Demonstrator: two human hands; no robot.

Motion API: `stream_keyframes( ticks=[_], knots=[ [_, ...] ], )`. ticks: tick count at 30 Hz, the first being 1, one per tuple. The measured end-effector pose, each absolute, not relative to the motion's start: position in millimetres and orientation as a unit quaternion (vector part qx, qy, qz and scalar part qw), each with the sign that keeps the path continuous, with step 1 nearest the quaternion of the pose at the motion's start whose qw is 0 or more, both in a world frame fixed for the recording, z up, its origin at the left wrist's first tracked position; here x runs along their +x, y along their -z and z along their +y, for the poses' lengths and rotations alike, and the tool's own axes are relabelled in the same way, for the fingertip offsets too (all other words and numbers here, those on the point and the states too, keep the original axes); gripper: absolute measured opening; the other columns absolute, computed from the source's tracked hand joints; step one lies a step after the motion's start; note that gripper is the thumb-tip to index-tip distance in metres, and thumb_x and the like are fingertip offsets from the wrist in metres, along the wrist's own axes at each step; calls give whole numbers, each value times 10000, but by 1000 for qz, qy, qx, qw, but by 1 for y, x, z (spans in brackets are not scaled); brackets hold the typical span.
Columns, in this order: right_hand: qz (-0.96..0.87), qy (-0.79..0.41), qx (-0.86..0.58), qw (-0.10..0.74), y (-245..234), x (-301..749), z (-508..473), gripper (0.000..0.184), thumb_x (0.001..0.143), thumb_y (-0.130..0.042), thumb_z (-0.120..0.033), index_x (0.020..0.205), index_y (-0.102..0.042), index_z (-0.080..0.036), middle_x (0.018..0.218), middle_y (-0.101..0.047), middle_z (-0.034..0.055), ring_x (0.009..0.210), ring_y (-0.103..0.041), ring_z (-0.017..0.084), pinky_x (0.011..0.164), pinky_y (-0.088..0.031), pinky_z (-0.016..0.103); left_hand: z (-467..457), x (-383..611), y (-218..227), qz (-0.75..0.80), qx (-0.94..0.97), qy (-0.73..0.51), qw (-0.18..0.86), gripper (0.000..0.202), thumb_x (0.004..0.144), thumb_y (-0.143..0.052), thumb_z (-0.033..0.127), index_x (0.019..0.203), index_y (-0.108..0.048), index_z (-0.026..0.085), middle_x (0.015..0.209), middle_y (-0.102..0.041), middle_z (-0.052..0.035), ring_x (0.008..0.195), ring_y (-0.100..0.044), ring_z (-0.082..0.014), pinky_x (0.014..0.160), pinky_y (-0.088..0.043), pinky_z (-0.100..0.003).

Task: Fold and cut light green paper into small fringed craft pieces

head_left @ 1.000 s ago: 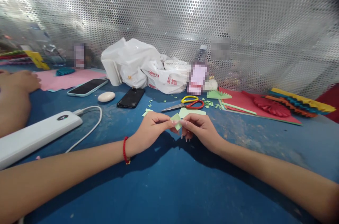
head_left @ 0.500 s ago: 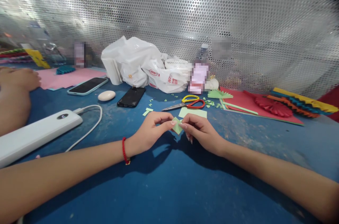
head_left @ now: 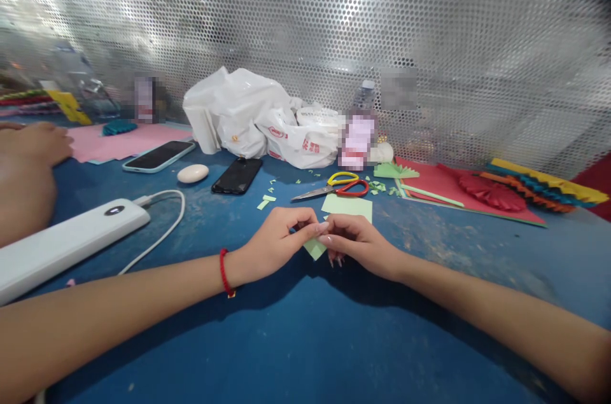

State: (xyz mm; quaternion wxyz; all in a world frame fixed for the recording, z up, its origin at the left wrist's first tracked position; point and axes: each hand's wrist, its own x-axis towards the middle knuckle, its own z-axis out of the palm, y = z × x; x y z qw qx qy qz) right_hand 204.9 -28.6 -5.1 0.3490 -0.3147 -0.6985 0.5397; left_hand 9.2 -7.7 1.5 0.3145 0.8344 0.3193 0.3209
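Note:
My left hand and my right hand meet at the middle of the blue table. Both pinch one small piece of light green paper, whose corner sticks out below the fingertips. A red cord circles my left wrist. Just beyond my hands lies a light green paper sheet, and behind it are scissors with yellow and red handles.
A white power bank with its cable lies at the left. Two phones and a white oval case sit behind it, then a white plastic bag. Red paper and folded fans lie at the right. Another person's hand rests far left.
My hands have lowered toward the table and closed in on each other. The green paper piece has dropped lower, its corner now pointing down under my fingertips.

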Motion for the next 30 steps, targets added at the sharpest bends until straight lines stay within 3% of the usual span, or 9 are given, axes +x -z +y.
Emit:
stream_keyframes(
  ticks=[3,9,15,23,30],
  knots=[
    [-683,-573,-302,337,3,207,-28,257,838,-664,-389,744,-556,-175,595,-545,-52,519,-538,85,535,-438,211,-9,9,-2,299,839,-320,323,397,944,-488,418,671,-578,144,607,-520,28,595,-444,-101,578,-328,-211],
    [-686,-588,-305,301,2,208,-29,226,808,-681,-293,663,-582,-151,567,-567,-37,478,-506,72,488,-406,197,2,7,-3,366,754,-452,307,375,932,-501,413,656,-501,159,571,-461,41,543,-402,-94,532,-322,-206],
    [-644,-586,-309,383,7,206,-27,209,861,-650,-342,798,-537,-178,560,-528,-69,472,-499,69,475,-423,181,-2,9,-5,347,785,-414,303,363,928,-510,413,680,-547,151,585,-475,33,561,-411,-98,547,-333,-206],
    [-670,-545,-339,374,5,203,-27,267,847,-660,-423,831,-567,-173,575,-521,-65,460,-500,64,444,-424,171,1,9,1,330,809,-364,323,367,942,-481,425,711,-557,150,627,-487,26,591,-414,-107,556,-326,-211],
    [-685,-552,-328,345,6,207,-25,248,811,-686,-379,732,-579,-170,566,-532,-58,462,-492,65,448,-416,178,0,8,-3,285,823,-294,394,335,923,-521,434,771,-613,150,680,-569,18,629,-481,-106,589,-364,-205]
  ],
)
